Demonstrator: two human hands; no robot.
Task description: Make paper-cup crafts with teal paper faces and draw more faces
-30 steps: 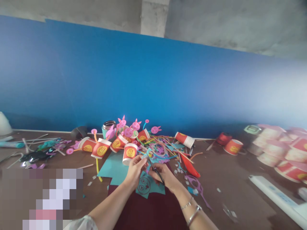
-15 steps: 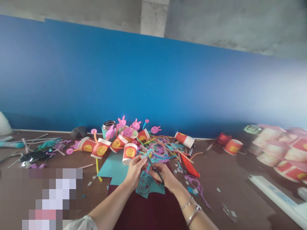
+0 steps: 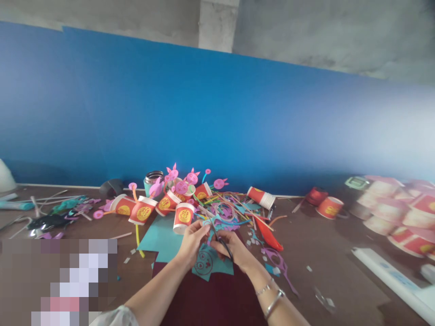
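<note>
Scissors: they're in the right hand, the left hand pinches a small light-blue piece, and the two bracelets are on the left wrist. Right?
Not quite: the head view shows the two bracelets on the right wrist. The scissors are in the right hand, and the left hand pinches a small light-blue piece.

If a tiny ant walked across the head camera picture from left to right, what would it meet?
Shiny black thing, teal bottle, left hand, right hand holding scissors, red pointed thing, lone red cup, long white bar.
</note>
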